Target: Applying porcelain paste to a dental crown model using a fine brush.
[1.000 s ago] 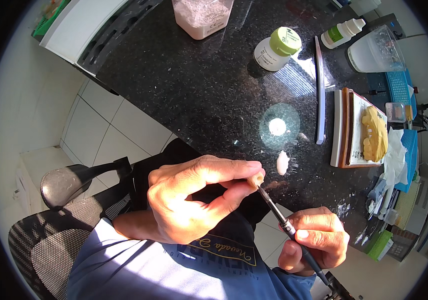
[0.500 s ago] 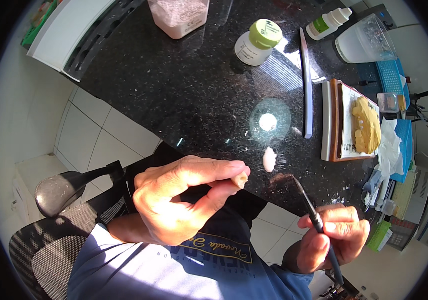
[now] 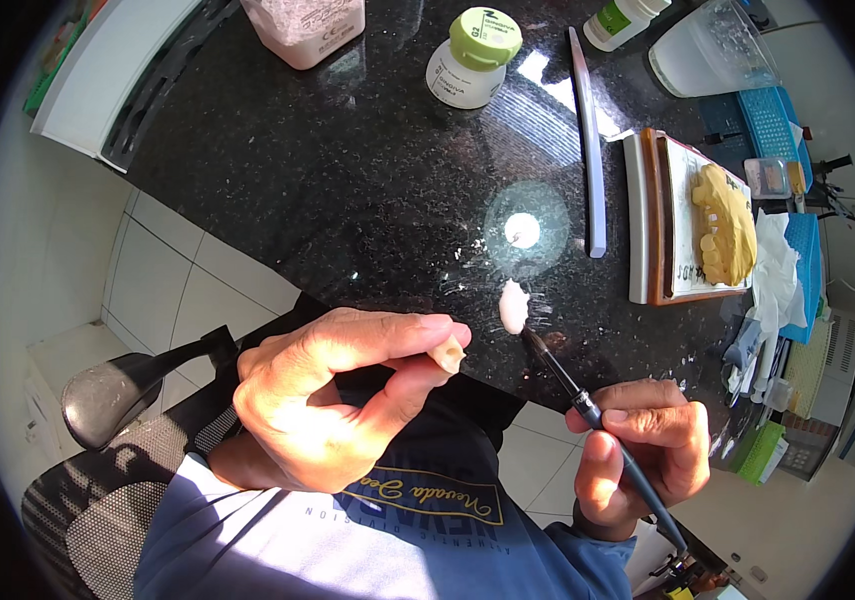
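Observation:
Between thumb and fingertips, my left hand [image 3: 318, 395] pinches a small cream-coloured tooth-like piece [image 3: 448, 355], its end facing outward. A slim black brush [image 3: 559, 374] slants through the fingers of my right hand [image 3: 643, 450]. Its dark bristle tip meets the lower edge of a pale pink mound of paste [image 3: 514, 306], which lies on the black speckled worktop [image 3: 328, 200]. Just beyond the mound is a round clear disc [image 3: 508, 255] with a bright glare on it.
Farther back stand a white jar with a green lid [image 3: 468, 70], a pink-filled tub [image 3: 310, 35], a dropper bottle [image 3: 620, 22] and a clear cup [image 3: 708, 55]. To the right, a long pale strip [image 3: 590, 150] lies beside a stacked pad [image 3: 656, 220] bearing a yellow dental model [image 3: 726, 228].
My right hand has moved the brush up and left, bringing its tip to the pink mound. My left hand still pinches the cream piece. The whole view has shifted slightly.

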Demonstrator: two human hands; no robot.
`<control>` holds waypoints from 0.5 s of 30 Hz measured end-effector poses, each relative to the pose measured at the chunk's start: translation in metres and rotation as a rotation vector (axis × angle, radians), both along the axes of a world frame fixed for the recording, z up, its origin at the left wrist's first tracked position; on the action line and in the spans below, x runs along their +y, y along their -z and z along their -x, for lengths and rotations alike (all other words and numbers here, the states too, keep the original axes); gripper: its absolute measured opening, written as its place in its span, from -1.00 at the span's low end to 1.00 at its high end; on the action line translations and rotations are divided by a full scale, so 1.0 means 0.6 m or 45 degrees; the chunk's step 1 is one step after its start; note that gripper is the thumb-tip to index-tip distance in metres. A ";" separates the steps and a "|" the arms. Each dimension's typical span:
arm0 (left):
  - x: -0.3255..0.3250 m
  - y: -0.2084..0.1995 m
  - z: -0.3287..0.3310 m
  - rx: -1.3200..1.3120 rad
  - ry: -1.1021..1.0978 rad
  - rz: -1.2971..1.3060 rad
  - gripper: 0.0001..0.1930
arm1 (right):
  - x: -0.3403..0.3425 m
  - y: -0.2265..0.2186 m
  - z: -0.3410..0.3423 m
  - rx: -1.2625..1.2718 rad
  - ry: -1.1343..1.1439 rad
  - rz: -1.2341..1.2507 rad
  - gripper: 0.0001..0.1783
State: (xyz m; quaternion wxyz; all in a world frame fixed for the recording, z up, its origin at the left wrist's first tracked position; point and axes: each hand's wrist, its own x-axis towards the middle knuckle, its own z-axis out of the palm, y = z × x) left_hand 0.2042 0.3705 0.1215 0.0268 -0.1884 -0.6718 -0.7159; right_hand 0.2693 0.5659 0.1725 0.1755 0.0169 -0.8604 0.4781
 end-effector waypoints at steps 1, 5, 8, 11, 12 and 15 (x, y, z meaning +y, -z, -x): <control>-0.001 0.001 0.000 0.038 0.033 0.035 -0.61 | 0.000 -0.001 0.001 -0.009 -0.012 -0.010 -0.71; -0.001 0.001 0.000 0.027 0.039 0.037 -0.62 | 0.005 0.005 -0.003 0.033 0.010 0.042 -0.72; -0.001 0.002 0.000 0.027 0.040 0.026 -0.62 | 0.004 0.001 -0.004 -0.024 0.010 0.022 -0.71; -0.005 0.001 -0.001 0.022 0.043 0.033 -0.62 | 0.003 -0.001 -0.002 -0.017 -0.039 -0.014 -0.72; -0.005 0.001 0.000 0.026 0.049 0.043 -0.61 | 0.004 0.000 -0.001 -0.018 -0.038 -0.012 -0.72; -0.003 0.001 0.001 0.038 0.056 0.054 -0.61 | 0.010 0.000 0.000 0.001 -0.060 -0.028 -0.73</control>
